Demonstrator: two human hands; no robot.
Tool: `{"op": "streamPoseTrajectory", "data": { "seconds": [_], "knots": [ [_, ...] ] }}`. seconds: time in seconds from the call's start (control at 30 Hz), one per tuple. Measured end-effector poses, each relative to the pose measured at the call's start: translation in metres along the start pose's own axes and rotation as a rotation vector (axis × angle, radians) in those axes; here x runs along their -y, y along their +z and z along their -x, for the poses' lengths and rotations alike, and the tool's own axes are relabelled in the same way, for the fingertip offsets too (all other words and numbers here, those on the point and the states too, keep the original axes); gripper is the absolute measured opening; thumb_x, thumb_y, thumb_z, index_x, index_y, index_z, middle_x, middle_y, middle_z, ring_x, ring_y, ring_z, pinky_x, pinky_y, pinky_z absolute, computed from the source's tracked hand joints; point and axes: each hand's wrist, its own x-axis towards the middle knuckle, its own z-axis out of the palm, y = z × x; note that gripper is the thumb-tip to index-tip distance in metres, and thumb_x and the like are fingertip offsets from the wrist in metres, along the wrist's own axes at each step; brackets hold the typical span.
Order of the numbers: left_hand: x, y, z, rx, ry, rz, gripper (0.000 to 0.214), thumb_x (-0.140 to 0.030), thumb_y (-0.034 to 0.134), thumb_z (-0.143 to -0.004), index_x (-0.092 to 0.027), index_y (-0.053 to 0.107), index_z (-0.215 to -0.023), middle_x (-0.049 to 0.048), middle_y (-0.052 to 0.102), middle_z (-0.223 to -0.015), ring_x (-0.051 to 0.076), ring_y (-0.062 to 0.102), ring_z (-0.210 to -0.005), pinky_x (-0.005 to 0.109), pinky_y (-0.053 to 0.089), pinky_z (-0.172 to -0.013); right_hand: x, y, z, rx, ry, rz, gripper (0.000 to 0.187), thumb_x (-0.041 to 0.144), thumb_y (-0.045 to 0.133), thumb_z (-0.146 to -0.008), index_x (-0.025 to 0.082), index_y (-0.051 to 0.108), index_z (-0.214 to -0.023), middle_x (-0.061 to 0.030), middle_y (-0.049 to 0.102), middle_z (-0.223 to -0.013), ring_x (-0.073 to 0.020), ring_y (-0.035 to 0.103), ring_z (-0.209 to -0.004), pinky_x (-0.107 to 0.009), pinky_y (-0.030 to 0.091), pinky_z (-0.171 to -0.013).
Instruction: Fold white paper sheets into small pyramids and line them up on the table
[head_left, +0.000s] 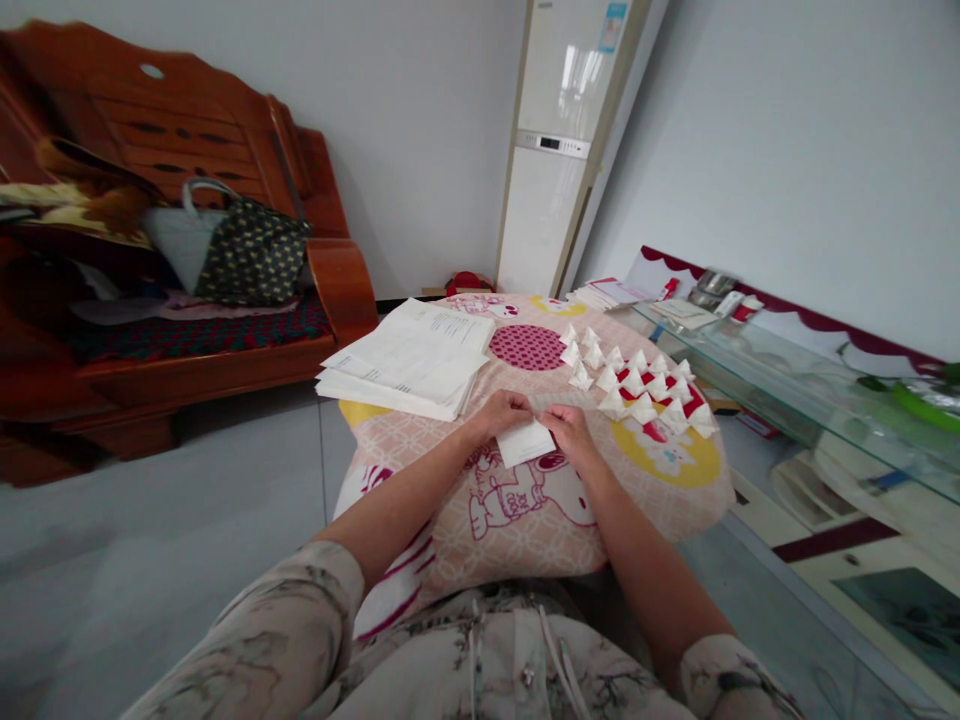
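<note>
A small white piece of paper (525, 442) lies on a pink patterned cushion (525, 520) in front of me. My left hand (504, 411) pinches its upper left edge with closed fingers. My right hand (570, 430) pinches its upper right edge in the same way. Several small folded paper pieces (637, 385), white with some red, lie in rows on the cushion just beyond my right hand. A stack of printed white sheets (409, 362) rests on the cushion's far left side.
A wooden bench (187, 300) with a dark patterned bag (251, 255) stands at the left. A tall white air conditioner (562, 150) fills the corner. A glass-topped low table (810, 390) with small items runs along the right. Grey floor (150, 560) lies to the left.
</note>
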Motion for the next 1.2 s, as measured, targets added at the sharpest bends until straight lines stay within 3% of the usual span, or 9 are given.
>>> {"op": "streamPoseTrajectory", "data": {
  "seconds": [0.27, 0.4, 0.53, 0.67, 0.83, 1.03, 1.2],
  "knots": [
    [0.012, -0.01, -0.001, 0.012, -0.116, 0.113, 0.008, -0.023, 0.059, -0.066, -0.016, 0.058, -0.063, -0.0018, 0.055, -0.049, 0.009, 0.047, -0.042, 0.022, 0.033, -0.045, 0.002, -0.02, -0.003, -0.253, 0.069, -0.184, 0.025, 0.04, 0.069, -0.058, 0.019, 0.056, -0.055, 0.0058, 0.044, -0.048, -0.0105, 0.038, -0.047, -0.024, 0.029, -0.044],
    [0.013, -0.013, -0.002, -0.098, -0.086, 0.118, 0.016, -0.029, 0.063, -0.069, -0.015, 0.06, -0.064, 0.0013, 0.06, -0.056, 0.01, 0.051, -0.048, 0.023, 0.037, -0.048, 0.006, -0.023, -0.001, -0.305, 0.066, -0.234, 0.024, 0.038, 0.069, -0.057, 0.019, 0.056, -0.053, 0.0059, 0.044, -0.047, -0.0104, 0.039, -0.046, -0.024, 0.03, -0.044],
    [0.012, -0.008, -0.005, -0.017, 0.056, 0.064, 0.028, -0.041, 0.07, -0.071, -0.013, 0.07, -0.075, 0.0012, 0.063, -0.064, 0.01, 0.052, -0.057, 0.022, 0.037, -0.052, 0.007, -0.013, 0.001, -0.183, 0.059, -0.17, 0.025, 0.038, 0.069, -0.059, 0.019, 0.055, -0.052, 0.0062, 0.042, -0.046, -0.0092, 0.038, -0.045, -0.023, 0.028, -0.042],
    [0.017, -0.003, -0.008, 0.086, 0.061, 0.004, 0.031, -0.044, 0.073, -0.068, -0.013, 0.067, -0.066, -0.0027, 0.054, -0.054, 0.008, 0.043, -0.05, 0.022, 0.028, -0.048, 0.009, -0.003, 0.004, -0.077, 0.062, -0.132, 0.029, 0.041, 0.069, -0.062, 0.02, 0.052, -0.051, 0.0067, 0.042, -0.042, -0.0079, 0.036, -0.039, -0.022, 0.025, -0.038],
    [0.025, -0.007, -0.009, -0.022, -0.015, 0.097, 0.033, -0.045, 0.073, -0.066, -0.014, 0.064, -0.067, -0.0027, 0.054, -0.056, 0.009, 0.043, -0.05, 0.022, 0.027, -0.047, 0.009, -0.006, 0.006, 0.045, 0.13, -0.136, 0.029, 0.046, 0.067, -0.068, 0.02, 0.057, -0.057, 0.004, 0.05, -0.039, -0.0095, 0.04, -0.031, -0.022, 0.024, -0.031],
    [0.024, -0.009, -0.008, -0.138, 0.021, 0.152, 0.029, -0.041, 0.073, -0.066, -0.014, 0.062, -0.067, -0.0022, 0.054, -0.057, 0.008, 0.043, -0.052, 0.022, 0.03, -0.048, 0.007, -0.008, 0.007, 0.126, 0.14, -0.14, 0.025, 0.042, 0.067, -0.068, 0.019, 0.06, -0.06, 0.0018, 0.057, -0.043, -0.0094, 0.045, -0.032, -0.019, 0.03, -0.032],
    [0.021, -0.01, -0.007, -0.053, 0.038, 0.096, 0.03, -0.041, 0.073, -0.066, -0.012, 0.068, -0.073, 0.0008, 0.06, -0.064, 0.01, 0.049, -0.056, 0.023, 0.034, -0.049, 0.01, -0.006, 0.009, 0.125, 0.156, -0.103, 0.021, 0.037, 0.066, -0.066, 0.019, 0.06, -0.058, 0.003, 0.054, -0.04, -0.0089, 0.045, -0.033, -0.019, 0.027, -0.033]
  ]
}}
